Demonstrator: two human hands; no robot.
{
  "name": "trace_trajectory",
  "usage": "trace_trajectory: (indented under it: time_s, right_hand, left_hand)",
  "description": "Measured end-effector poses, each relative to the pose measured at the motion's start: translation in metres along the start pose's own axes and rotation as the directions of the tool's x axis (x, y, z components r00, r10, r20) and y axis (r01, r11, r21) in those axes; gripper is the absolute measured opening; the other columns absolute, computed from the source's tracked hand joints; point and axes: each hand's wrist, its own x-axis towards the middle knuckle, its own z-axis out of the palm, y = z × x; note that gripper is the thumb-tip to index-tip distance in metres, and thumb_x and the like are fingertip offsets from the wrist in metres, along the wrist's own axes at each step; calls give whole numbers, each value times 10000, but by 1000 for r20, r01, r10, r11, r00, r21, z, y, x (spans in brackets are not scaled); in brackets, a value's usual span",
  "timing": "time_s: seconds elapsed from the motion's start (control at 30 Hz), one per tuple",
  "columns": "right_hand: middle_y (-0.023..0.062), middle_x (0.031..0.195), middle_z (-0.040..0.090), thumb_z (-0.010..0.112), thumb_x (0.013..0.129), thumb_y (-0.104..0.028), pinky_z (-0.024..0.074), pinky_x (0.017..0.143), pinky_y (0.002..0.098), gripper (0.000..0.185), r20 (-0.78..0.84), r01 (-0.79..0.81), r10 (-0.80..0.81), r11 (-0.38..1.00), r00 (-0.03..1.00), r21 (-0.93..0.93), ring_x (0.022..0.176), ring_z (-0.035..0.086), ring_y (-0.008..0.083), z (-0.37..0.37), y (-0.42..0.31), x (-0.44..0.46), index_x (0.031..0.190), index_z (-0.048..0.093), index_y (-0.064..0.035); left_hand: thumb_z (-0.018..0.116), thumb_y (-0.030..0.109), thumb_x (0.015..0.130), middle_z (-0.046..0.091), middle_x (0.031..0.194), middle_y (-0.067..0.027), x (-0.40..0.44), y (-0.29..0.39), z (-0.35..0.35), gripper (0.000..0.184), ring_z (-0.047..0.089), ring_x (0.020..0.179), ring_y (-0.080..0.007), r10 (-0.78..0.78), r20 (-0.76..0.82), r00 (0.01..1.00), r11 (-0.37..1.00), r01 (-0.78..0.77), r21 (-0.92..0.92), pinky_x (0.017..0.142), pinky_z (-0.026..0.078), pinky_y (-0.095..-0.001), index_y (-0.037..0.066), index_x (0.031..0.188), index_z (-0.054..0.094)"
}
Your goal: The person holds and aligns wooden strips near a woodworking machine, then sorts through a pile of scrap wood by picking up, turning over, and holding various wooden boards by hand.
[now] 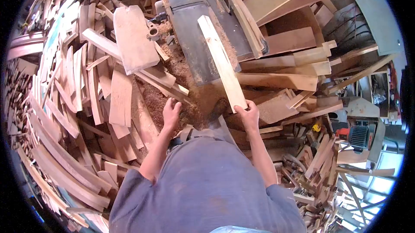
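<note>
The right hand (248, 114) pinches a long, pale wooden board (221, 60) on the dark metal table (189, 38), work seemingly unfinished, while the half-open left hand (172, 111) appears empty.

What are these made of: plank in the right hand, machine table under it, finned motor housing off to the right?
Plank: wood, apparently unfinished; pale, matte, streaked with grain.
Machine table: probably metal; smooth, dark grey, faint sheen.
Motor housing: likely painted metal, dark blue-green with fins; too small to confirm.
</note>
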Motion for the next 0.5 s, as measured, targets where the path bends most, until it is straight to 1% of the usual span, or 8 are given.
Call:
trace_trajectory:
  time_s: [0.1, 0.2, 0.23, 0.27, 0.33, 0.37, 0.47, 0.5]
  right_hand:
    - [107, 970, 715, 771, 812, -234, 563, 730, 311, 427, 93, -112, 89, 950, 992, 292, 830, 683, 167, -8, -17, -22, 1102, 655, 57]
    - [83, 934, 701, 711, 886, -209, 571, 641, 271, 353, 161, -217, 157, 845, 974, 488, 760, 669, 131, -8, -17, -39, 1119, 640, 45]
    - [76, 925, 697, 703, 890, -213, 578, 642, 269, 343, 173, -241, 176, 822, 969, 517, 756, 667, 132, -7, -18, -43, 1117, 639, 36]
    - [69, 915, 694, 694, 894, -217, 585, 643, 266, 335, 180, -262, 194, 796, 964, 546, 752, 665, 132, -7, -17, -47, 1115, 638, 28]
    - [84, 949, 706, 716, 890, -186, 572, 657, 275, 338, 187, -276, 205, 789, 961, 550, 765, 670, 133, -7, -27, -56, 1125, 644, 45]
    - [83, 954, 708, 731, 880, -198, 566, 656, 274, 354, 192, -274, 203, 819, 960, 505, 766, 670, 131, -8, -33, -62, 1126, 646, 41]
    - [71, 962, 706, 805, 827, -265, 538, 670, 260, 457, 299, -262, 158, 900, 941, 348, 796, 655, 114, -10, -22, -65, 1143, 652, 27]
    - [63, 959, 704, 801, 832, -267, 534, 677, 262, 452, 365, -212, 112, 946, 924, 247, 807, 652, 111, -16, -31, -64, 1148, 654, 21]
  left_hand:
    - [657, 243, 959, 638, 1269, -164, 28, 10, 17, 566, 607, 1142, -209, -74, 293, 953, 995, 92, -49, 993, 468, -324, -84, 1383, 473]
    - [643, 242, 972, 638, 1244, -139, 35, 35, 42, 566, 618, 1114, -213, 29, 303, 953, 996, -2, -90, 948, 491, -323, -93, 1386, 455]
    - [641, 270, 982, 635, 1232, -136, 40, 34, 55, 592, 622, 1103, -220, 82, 315, 946, 980, -19, -198, 952, 492, -336, -70, 1420, 433]
    - [645, 282, 981, 634, 1225, -134, 48, 33, 66, 595, 623, 1097, -214, 15, 391, 920, 955, 102, -279, 941, 500, -334, -62, 1420, 436]
    - [653, 307, 981, 632, 1210, -131, 57, 53, 84, 601, 625, 1084, -202, -94, 561, 822, 852, 357, -381, 919, 514, -331, -44, 1420, 441]
    - [628, 382, 993, 639, 1163, -124, 49, 68, 98, 604, 632, 1029, -172, -173, 467, 867, 805, 397, -441, 831, 535, -302, -26, 1403, 454]
    - [579, 437, 1008, 642, 1128, -124, 70, 82, 133, 598, 634, 991, -163, -169, 572, 802, 586, 549, -596, 755, 536, -295, -46, 1351, 499]
    - [558, 482, 1005, 656, 1058, -124, 84, 79, 138, 582, 645, 923, -203, -225, 612, 758, 629, 593, -503, 737, 540, -358, -33, 1274, 559]
